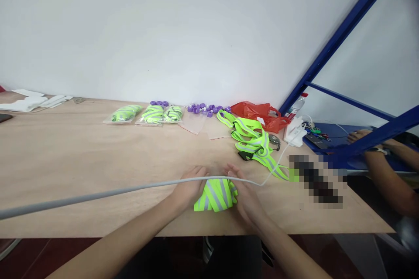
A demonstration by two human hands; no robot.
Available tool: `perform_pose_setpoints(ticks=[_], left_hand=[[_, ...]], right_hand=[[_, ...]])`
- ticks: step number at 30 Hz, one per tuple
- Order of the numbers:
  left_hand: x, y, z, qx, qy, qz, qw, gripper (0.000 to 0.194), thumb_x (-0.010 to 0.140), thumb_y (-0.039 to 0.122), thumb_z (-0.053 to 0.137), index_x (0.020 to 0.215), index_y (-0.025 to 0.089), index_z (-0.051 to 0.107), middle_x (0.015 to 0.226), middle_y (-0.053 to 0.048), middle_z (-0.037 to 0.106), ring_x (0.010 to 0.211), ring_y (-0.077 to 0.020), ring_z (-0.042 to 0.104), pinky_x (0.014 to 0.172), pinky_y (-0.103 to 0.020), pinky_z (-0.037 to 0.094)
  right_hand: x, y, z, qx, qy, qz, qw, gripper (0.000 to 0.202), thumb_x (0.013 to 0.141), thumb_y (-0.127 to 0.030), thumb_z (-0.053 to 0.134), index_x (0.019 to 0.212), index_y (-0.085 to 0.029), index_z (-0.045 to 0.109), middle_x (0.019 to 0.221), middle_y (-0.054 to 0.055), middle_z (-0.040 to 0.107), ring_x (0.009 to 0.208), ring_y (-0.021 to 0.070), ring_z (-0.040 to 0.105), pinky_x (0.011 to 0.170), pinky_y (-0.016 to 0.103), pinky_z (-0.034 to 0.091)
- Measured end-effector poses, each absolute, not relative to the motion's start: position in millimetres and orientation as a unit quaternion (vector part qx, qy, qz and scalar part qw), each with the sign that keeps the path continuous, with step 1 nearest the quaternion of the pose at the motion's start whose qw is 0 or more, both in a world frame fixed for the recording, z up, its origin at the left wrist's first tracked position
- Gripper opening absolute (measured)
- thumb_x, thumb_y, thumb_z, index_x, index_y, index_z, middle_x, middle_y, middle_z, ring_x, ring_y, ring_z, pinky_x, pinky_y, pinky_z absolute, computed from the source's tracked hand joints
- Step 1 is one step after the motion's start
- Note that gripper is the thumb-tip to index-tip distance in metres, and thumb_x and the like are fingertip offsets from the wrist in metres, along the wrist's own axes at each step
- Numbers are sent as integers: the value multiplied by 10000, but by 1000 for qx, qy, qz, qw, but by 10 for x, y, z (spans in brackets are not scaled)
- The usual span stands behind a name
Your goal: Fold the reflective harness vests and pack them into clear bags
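Observation:
A folded bundle of neon-green reflective strap (215, 196) with grey stripes lies on the wooden table near its front edge. My left hand (191, 186) presses against the bundle's left side, fingers held together. Against its right side, where a strap end bulges out, my right hand (246, 196) is curled. The two hands hold the bundle between them; a grey cable (131, 188) crosses the view in front of it. Beyond my right hand lies a loose pile of the same reflective straps (250, 133) with a black buckle (245, 155).
Bagged strap bundles (126, 113), purple rings (204, 108) and flat plastic bags (194, 123) line the wall side. At right are a red plastic bag (258, 111), a white power strip (294, 133), a bottle (297, 105), a blue metal frame (340, 39) and another person's arm (389, 178).

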State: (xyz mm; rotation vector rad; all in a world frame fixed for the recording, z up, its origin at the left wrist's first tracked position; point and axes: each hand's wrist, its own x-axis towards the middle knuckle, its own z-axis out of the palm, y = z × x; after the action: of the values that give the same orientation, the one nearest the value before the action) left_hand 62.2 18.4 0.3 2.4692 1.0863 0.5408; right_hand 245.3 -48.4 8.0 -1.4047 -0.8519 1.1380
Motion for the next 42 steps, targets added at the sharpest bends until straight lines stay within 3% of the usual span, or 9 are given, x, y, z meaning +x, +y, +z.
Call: perform_pose_setpoints(ticks=[3,8,16,22,30,33,36,39,42], left_hand=[[651,153,2,884,390,181,183,251,1045,177,398,914,182,613,963,-77,672,933,-234,631,837,-326,504],[740,119,23,898,381,152,162,174,1033,169,461,1040,187,634,1069,-82,681,992,-249,626,874,-350,499],[862,56,67,905,388,110,138,209,944,109,596,1132,159,672,1107,-164,667,1055,-349,610,900,-444,461],[823,53,130,884,414,132,172,123,961,161,567,993,166,687,1033,-146,689,1015,-331,629,903,-437,465],[773,54,187,796,448,245,325,302,1042,420,474,989,168,633,924,-86,722,873,-255,682,795,-345,501],[693,1,188,775,410,279,392,248,972,405,604,1080,185,641,1039,-55,735,958,-230,680,844,-311,507],[583,-60,185,767,360,276,454,311,859,331,738,1125,187,666,1036,-24,746,896,-206,688,785,-277,531],[489,-104,189,746,329,283,505,391,804,257,776,1181,200,688,1120,-26,748,956,-220,687,836,-298,539],[438,-145,200,739,312,302,516,436,809,272,796,1230,229,693,1207,-39,737,1081,-251,669,945,-338,517]], right_hand=[[2547,-451,157,-609,-402,477,490,629,761,-576,750,1298,-268,636,1442,90,620,1374,311,540,1158,486,415],[2657,-447,327,-625,-611,376,308,569,742,-378,785,1275,-220,665,1338,108,682,1299,331,577,1141,540,394],[2644,-252,522,-584,-682,402,178,379,662,-237,851,1019,-249,724,1045,15,767,979,269,696,872,379,546],[2587,-269,562,-512,-717,438,176,386,747,-275,784,1131,-262,750,1166,13,766,1087,287,682,1010,438,502],[2550,-465,404,-571,-714,329,236,518,771,-313,805,1272,-233,697,1251,75,741,1156,327,663,1003,460,494],[2544,-511,331,-591,-744,233,208,411,792,-385,821,1157,-224,723,1106,92,770,1020,331,702,874,431,536],[2540,-562,250,-570,-788,123,198,391,820,-535,787,1033,-212,726,992,122,760,924,331,703,790,419,546],[2554,-635,143,-550,-797,73,236,487,848,-617,726,1122,-216,693,1048,139,745,975,333,695,840,445,555],[2627,-743,9,-604,-743,86,276,603,838,-573,749,1304,-221,599,1211,142,705,1130,348,661,946,486,542]])
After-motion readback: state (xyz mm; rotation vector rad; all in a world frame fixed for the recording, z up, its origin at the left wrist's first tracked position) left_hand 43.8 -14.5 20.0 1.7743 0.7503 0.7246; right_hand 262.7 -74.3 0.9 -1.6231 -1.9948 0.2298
